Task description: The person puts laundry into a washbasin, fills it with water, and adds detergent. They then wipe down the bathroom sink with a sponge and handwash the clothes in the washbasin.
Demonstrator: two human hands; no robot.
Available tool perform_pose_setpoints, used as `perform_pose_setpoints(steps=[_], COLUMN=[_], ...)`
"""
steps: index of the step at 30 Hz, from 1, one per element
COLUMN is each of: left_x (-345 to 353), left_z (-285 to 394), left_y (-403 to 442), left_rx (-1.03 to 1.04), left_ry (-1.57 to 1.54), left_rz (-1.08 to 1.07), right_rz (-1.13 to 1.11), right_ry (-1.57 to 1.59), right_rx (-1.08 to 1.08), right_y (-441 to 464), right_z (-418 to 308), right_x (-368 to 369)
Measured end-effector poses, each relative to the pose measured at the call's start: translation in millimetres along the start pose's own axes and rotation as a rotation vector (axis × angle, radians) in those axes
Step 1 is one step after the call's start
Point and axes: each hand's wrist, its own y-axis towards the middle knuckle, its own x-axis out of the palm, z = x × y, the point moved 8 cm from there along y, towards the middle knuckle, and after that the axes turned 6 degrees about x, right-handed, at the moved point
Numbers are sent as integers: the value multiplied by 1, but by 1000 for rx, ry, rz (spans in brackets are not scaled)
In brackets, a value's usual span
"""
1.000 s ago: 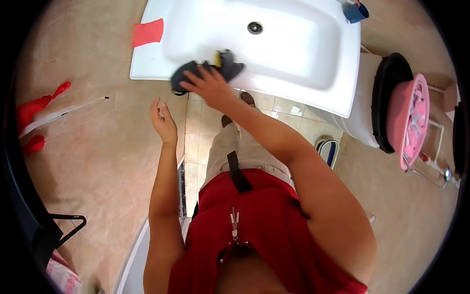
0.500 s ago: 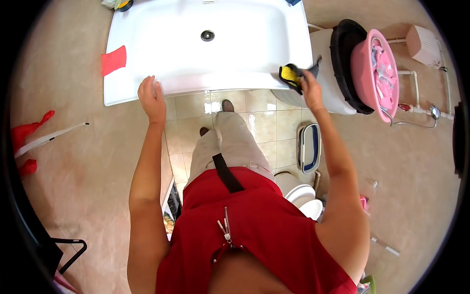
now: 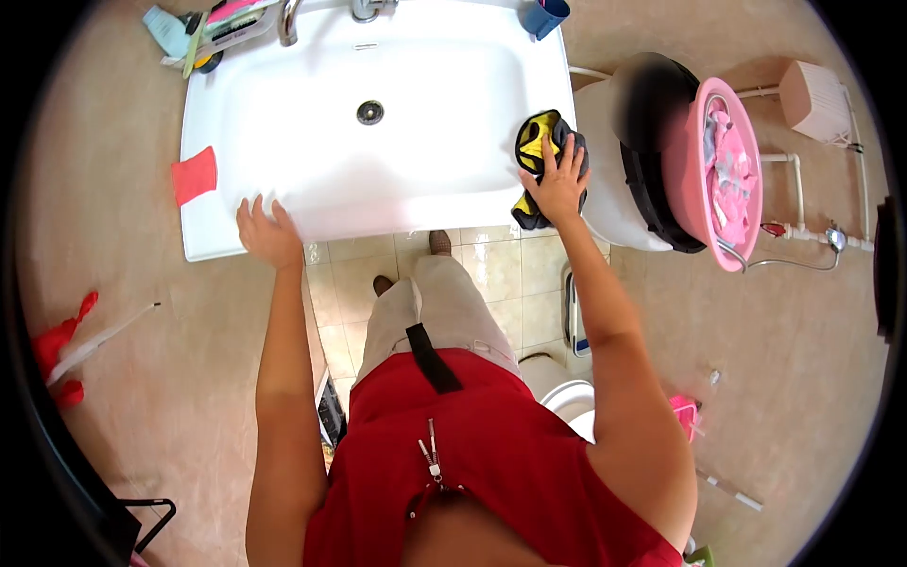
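My right hand (image 3: 557,184) lies with spread fingers on top of a crumpled black-and-yellow fabric item (image 3: 537,132), whose exact kind I cannot make out. That item rests on the right front corner of the white sink (image 3: 453,203), and part of it hangs over the front edge. At the sink's left front rim is my left hand (image 3: 269,231), fingers apart and holding nothing. A flat coral-red cloth (image 3: 195,176) lies on the left rim, a little beyond that hand.
Behind the sink stand a faucet (image 3: 288,24), a blue cup (image 3: 545,17) and a tray of toiletries (image 3: 236,28). On the right, a pink basin (image 3: 694,161) with pink laundry (image 3: 732,180) sits by a black-rimmed white tub (image 3: 605,161). A folded basin (image 3: 574,317) is below.
My right hand has set the black-and-yellow item on the sink corner and flattened its fingers over it. The view has shifted, showing more of the sink's back.
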Motion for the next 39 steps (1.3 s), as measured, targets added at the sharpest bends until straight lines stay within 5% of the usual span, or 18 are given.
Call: perform_pose_setpoints(steps=[12, 18, 28, 32, 34, 39], left_x=[1, -6, -2, -2, -2, -3], left_z=[0, 7, -3, -1, 1, 3], left_y=[-1, 4, 0, 1, 3, 7], left_rx=[-3, 17, -23, -23, -26, -43], left_ry=[-35, -13, -56, -24, -16, -33], left_rz=[-65, -40, -47, -60, -67, -79], right_rz=[194, -225, -979, -706, -1111, -773], right_ry=[38, -575, 399, 962, 799, 554], right_rx=[-308, -767, -873, -1582, -1248, -1142], right_y=[151, 84, -15, -51, -64, -67], right_z=[-62, -106, -220, -312, -372, -458], right_x=[-7, 72, 165, 158, 155, 152])
